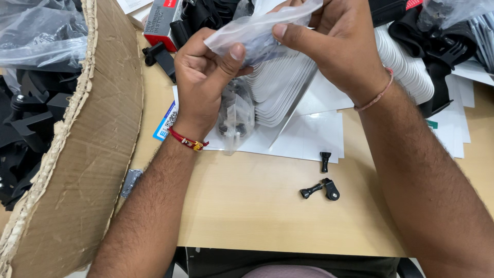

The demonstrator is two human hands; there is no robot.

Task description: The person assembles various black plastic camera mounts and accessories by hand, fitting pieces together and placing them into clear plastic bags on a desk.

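Both hands hold a small clear plastic bag (257, 31) above the wooden table (257, 216). My left hand (206, 77) pinches its lower left edge between thumb and fingers, and a second clear bag with dark parts (235, 121) hangs below that hand. My right hand (329, 46) grips the bag's upper right part with the thumb on top. Under the hands lies a fanned stack of white cards (280, 90) on white sheets (309, 136).
A torn cardboard box (87, 154) with black plastic parts stands at the left. A black thumbscrew (325, 160) and a small black mount piece with a screw (324, 189) lie on the table. More black mounts (437, 51), white discs and bagged items crowd the back.
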